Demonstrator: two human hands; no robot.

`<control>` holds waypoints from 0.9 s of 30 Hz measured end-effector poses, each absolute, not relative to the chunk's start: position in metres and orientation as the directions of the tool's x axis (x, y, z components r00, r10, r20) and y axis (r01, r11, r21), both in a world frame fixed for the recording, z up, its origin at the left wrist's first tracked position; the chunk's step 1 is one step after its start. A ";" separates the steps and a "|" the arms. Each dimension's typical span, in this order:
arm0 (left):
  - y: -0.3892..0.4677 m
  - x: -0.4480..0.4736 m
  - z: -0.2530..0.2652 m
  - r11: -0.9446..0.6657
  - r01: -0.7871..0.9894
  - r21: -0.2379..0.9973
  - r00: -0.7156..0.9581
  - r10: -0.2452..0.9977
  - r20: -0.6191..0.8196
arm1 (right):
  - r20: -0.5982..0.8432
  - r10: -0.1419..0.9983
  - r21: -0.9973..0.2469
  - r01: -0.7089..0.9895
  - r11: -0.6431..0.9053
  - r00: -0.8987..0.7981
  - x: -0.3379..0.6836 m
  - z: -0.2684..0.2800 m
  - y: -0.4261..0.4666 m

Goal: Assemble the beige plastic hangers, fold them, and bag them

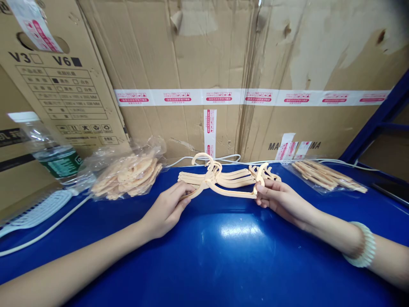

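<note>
A beige clothes hanger [231,192] spans my two hands low over the blue table. My left hand [169,204] is closed on its left end, fingers pinched. The fingers of my right hand [283,200] pinch its right end, and a curved beige hook piece [262,172] rises at the fingertips; whether it is gripped too, I cannot tell. Just behind lies a stack of similar beige hangers [234,177], partly hidden by the front one. More curved beige pieces [272,174] show behind my right fingers.
Clear bags of beige pieces lie left [128,175] and right [329,175] on the blue table [223,264]. At left are a water bottle [60,157] and a pale hairbrush [41,209]. White cables [47,230] cross the surface. Cardboard boxes [179,55] wall the back.
</note>
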State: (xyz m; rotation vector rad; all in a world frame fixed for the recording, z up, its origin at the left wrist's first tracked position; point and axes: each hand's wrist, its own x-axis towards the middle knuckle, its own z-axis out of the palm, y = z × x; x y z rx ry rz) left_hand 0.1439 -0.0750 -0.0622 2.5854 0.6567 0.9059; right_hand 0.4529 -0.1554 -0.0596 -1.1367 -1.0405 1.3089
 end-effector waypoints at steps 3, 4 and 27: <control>-0.075 0.144 -0.062 -0.840 0.326 0.433 0.694 0.524 0.494 | -0.040 0.999 -0.986 -0.162 -0.037 0.018 0.452 -0.059 -0.156; -0.075 0.144 -0.063 -0.843 0.328 0.427 0.693 0.522 0.498 | -0.038 0.999 -0.986 -0.162 -0.035 0.017 0.452 -0.059 -0.156; -0.074 0.145 -0.066 -0.892 0.271 0.361 0.723 0.437 0.535 | -0.125 0.990 -0.967 -0.215 -0.136 -0.065 0.455 -0.058 -0.155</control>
